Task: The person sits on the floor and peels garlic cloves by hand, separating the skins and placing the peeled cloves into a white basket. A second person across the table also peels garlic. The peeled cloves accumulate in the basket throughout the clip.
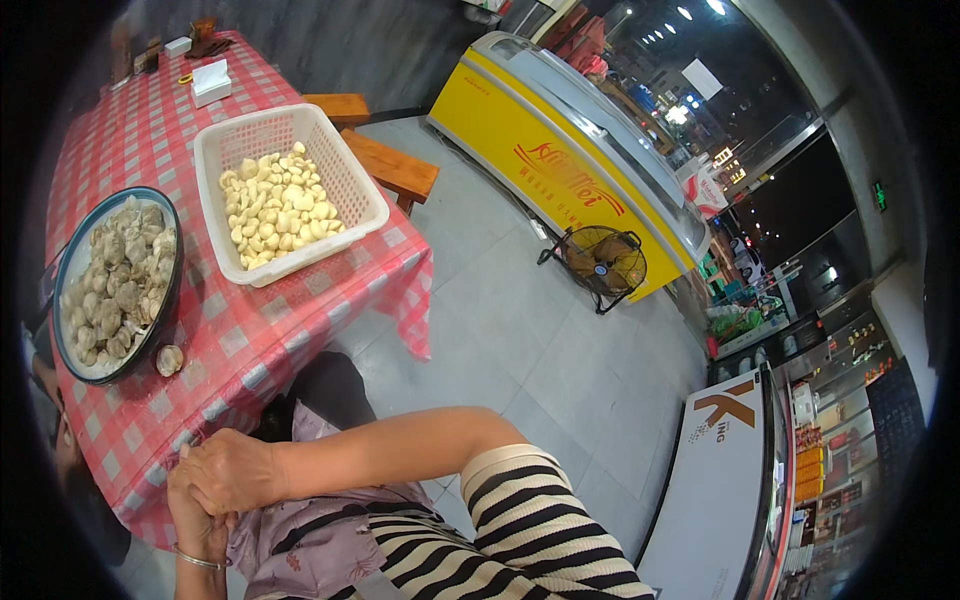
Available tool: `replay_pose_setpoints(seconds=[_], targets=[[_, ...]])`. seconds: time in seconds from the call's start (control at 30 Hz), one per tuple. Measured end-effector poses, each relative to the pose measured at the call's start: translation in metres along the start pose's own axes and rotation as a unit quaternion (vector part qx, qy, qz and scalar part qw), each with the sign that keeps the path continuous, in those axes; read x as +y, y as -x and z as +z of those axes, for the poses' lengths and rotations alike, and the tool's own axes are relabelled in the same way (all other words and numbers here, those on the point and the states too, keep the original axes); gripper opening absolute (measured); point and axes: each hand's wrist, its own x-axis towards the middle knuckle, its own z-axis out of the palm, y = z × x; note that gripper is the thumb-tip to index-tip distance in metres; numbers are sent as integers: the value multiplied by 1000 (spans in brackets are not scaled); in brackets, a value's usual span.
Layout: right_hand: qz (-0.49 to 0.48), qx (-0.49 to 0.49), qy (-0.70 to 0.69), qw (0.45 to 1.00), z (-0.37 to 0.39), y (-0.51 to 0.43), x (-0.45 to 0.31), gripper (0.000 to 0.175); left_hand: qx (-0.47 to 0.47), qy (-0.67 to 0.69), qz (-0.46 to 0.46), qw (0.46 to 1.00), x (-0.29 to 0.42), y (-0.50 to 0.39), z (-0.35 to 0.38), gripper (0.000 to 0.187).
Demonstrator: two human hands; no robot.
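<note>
My right hand (238,469) is folded over my left hand (196,499) at the table's near edge, above my lap. Their fingers curl together, and anything between them is hidden. My left wrist wears a bangle. Beyond them on the table, a white plastic basket (366,208) holds many peeled garlic cloves (281,214). A blue-rimmed round basin (174,217) to its left is heaped with greyish-tan rounded pieces (120,281), which look like unpeeled garlic bulbs. One similar loose piece (170,360) lies on the cloth beside the basin.
A red-and-white checked cover (247,330) drapes the table. Its far end carries a tissue box (211,88). Wooden stools (394,166) stand alongside. Across the tiled floor are a black fan (604,262), a yellow chest freezer (525,150) and a white freezer (705,487). Another person's arm (66,439) shows at left.
</note>
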Motion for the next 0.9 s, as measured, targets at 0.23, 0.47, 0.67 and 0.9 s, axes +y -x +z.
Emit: replay_pose_setpoints(seconds=[0.23,0.47,0.67,0.9], targets=[[98,25,-100,990,14,-16,-5,19,24,-38,221,974,3,-15,-18,34],[305,57,-329,892,18,-10,-21,36,145,-390,626,659,-12,-42,-36,38],[358,76,-492,790,15,-1,-18,28,133,-279,584,751,-28,-50,-28,27],[387,12,-201,900,7,7,-14,24,135,-174,360,906,-27,-37,0,28]])
